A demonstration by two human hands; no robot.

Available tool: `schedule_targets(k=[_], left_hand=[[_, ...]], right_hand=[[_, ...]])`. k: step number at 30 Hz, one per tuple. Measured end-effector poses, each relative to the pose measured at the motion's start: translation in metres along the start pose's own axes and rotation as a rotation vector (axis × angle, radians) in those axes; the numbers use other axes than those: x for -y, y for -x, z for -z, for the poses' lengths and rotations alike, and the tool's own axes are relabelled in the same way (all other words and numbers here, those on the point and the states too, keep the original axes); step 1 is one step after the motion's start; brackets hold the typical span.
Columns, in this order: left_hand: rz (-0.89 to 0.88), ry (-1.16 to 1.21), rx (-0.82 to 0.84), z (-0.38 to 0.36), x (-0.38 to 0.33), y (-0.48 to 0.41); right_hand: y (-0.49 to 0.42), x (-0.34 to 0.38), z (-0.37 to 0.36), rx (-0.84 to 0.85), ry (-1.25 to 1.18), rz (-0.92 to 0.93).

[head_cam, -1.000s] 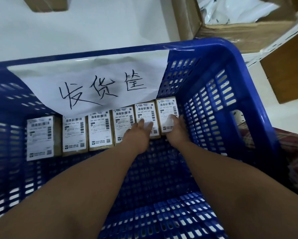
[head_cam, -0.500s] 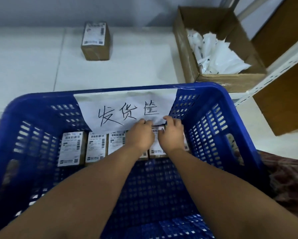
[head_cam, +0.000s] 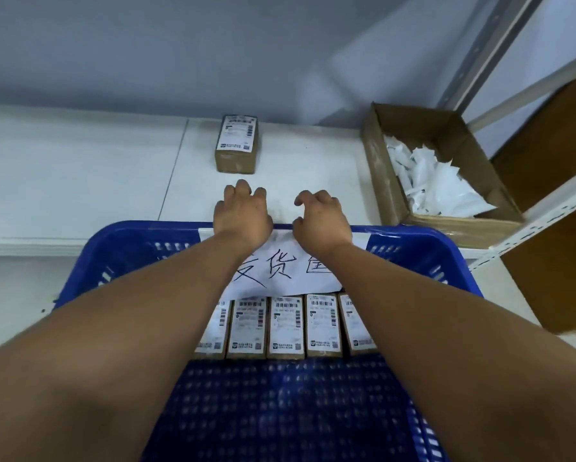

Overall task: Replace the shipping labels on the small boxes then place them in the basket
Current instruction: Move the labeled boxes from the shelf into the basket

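A blue plastic basket (head_cam: 453, 258) stands in front of me with a handwritten paper sign (head_cam: 290, 271) on its far wall. Several small brown boxes with white shipping labels (head_cam: 286, 325) lie in a row along that wall. One more small labelled box (head_cam: 236, 145) sits alone on the white table beyond the basket. My left hand (head_cam: 241, 213) and my right hand (head_cam: 321, 218) hover over the basket's far rim, fingers loosely curled, holding nothing. The lone box lies just past my left hand.
An open cardboard carton (head_cam: 383, 181) with crumpled white label backings stands at the right on the white table (head_cam: 80, 181). A white metal shelf frame (head_cam: 547, 201) and brown panels rise at the far right. A grey wall closes the back.
Both hands left the boxes in the basket and rose over its far rim toward the table. My view tilted up, bringing the lone box and the carton fully into sight.
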State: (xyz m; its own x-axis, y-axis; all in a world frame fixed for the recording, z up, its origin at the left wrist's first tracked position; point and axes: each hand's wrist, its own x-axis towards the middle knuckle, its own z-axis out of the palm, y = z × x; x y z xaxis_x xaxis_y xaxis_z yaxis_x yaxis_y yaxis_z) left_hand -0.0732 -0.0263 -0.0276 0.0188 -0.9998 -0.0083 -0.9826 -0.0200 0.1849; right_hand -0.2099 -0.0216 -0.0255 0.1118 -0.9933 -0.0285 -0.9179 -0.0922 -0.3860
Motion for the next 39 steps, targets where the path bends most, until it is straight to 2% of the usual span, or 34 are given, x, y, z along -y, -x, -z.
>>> schedule_targets(k=[2, 6, 14, 16, 21, 24, 27, 30, 35, 39], left_hand=[[0.051, -0.009, 0.036, 0.003, 0.011, -0.017], [0.167, 0.070, 0.066, 0.001, 0.024, -0.053], [0.169, 0.081, 0.007, -0.029, 0.032, -0.114], [0.159, 0.112, -0.031, -0.034, 0.033, -0.129], [0.331, 0.248, -0.044, -0.036, 0.032, -0.168], [0.363, 0.321, -0.095, -0.038, 0.029, -0.179], [0.384, 0.299, -0.137, -0.037, 0.026, -0.177], [0.403, 0.313, -0.103, -0.031, 0.025, -0.169], [0.295, 0.462, -0.124, -0.013, 0.012, -0.130], [0.307, 0.665, -0.158, 0.002, -0.003, -0.078]], right_hand=[[-0.017, 0.006, 0.005, 0.068, -0.001, -0.031], [-0.046, 0.014, 0.005, 0.096, 0.014, -0.052], [-0.091, 0.001, -0.018, 0.276, -0.004, -0.060], [-0.097, -0.004, -0.024, 0.275, 0.004, -0.061], [-0.111, -0.011, -0.032, 0.244, 0.010, -0.063], [-0.116, -0.013, -0.033, 0.249, 0.018, -0.057], [-0.117, -0.014, -0.032, 0.250, 0.034, -0.049], [-0.113, -0.015, -0.028, 0.223, 0.035, -0.062], [-0.100, -0.013, -0.016, 0.153, 0.000, -0.065], [-0.073, -0.002, -0.003, 0.109, -0.048, -0.069]])
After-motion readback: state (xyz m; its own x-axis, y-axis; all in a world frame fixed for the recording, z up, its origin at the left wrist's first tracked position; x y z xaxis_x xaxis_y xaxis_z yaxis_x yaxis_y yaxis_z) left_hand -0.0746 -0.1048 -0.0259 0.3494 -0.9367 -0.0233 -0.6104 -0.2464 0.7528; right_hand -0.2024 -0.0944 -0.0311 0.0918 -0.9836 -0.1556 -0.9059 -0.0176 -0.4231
